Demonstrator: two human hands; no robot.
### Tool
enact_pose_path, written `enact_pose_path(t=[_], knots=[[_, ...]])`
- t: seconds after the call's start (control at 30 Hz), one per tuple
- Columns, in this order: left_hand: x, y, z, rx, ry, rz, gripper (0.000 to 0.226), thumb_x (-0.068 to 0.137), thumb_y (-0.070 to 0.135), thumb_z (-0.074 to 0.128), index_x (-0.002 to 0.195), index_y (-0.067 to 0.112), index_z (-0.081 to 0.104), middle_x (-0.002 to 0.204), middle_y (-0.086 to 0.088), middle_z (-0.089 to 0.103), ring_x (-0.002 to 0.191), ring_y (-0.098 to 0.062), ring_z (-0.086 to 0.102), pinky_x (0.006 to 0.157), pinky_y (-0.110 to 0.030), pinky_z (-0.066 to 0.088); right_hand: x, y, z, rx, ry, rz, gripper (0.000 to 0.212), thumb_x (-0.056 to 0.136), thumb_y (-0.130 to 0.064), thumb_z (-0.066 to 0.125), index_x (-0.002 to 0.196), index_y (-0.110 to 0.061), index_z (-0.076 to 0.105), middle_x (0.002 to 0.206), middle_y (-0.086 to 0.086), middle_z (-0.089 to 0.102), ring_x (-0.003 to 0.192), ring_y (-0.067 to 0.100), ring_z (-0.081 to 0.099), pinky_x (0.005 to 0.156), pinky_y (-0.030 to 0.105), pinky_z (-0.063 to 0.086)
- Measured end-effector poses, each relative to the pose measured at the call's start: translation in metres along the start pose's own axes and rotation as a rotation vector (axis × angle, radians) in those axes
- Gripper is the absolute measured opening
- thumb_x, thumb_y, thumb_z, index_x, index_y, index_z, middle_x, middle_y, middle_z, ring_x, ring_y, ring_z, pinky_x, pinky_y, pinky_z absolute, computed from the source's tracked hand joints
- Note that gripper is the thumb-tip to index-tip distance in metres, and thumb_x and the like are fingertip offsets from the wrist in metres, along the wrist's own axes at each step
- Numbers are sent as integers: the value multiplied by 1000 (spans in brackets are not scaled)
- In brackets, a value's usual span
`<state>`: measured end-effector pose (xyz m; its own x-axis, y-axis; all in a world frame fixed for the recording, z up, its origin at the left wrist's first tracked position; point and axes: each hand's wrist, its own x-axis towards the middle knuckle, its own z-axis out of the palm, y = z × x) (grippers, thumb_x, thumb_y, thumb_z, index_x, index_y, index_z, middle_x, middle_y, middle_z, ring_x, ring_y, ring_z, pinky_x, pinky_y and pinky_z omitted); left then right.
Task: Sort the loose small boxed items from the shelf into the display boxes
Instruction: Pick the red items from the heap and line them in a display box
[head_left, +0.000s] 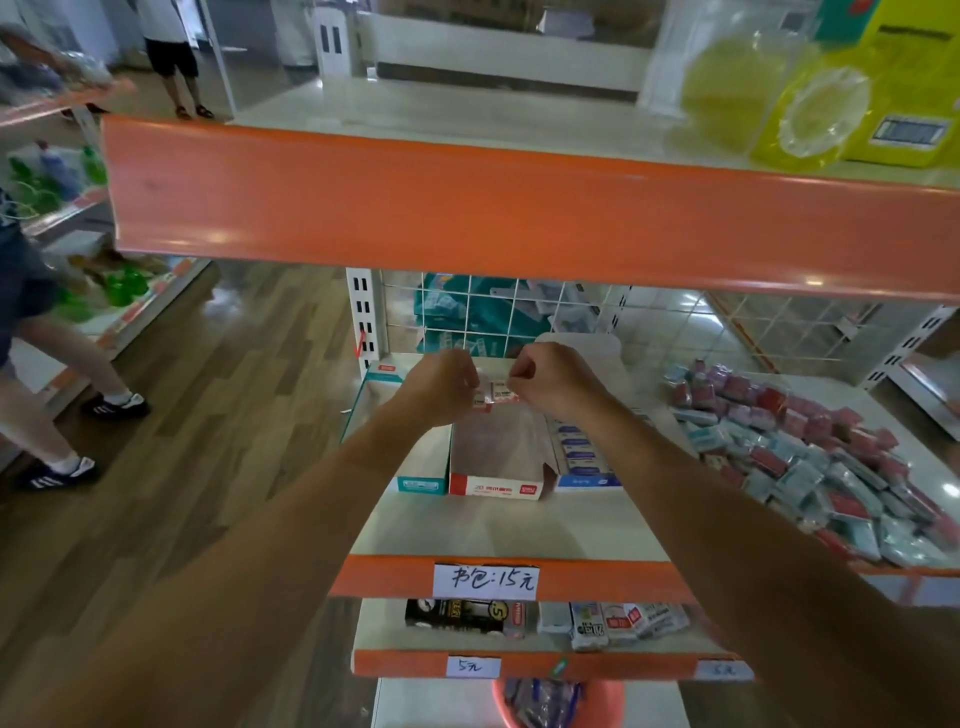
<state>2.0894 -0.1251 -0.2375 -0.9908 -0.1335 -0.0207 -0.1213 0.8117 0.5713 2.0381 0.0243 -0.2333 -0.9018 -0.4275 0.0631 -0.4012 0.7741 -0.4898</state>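
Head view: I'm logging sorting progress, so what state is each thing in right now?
left hand: pinching the small boxed items, above the red display box.
right hand: pinching the same items.
red display box: open, looks unfilled.
blue display box: open, partly filled with a row.
teal display box: open, inside mostly hidden.
loose pile: heaped on the shelf, unsorted.
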Motion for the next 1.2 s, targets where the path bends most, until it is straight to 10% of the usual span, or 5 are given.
enact_pose_path(t=[1.2], knots=[[15,-5,32,439,12,153,33,93,22,59,125,16,54,114,-6,57,106,-22,53,92,-35,47,21,2,16,-660,-119,-52,17,90,-18,61,105,-10,62,85,4,56,80,21,58,73,30,47]])
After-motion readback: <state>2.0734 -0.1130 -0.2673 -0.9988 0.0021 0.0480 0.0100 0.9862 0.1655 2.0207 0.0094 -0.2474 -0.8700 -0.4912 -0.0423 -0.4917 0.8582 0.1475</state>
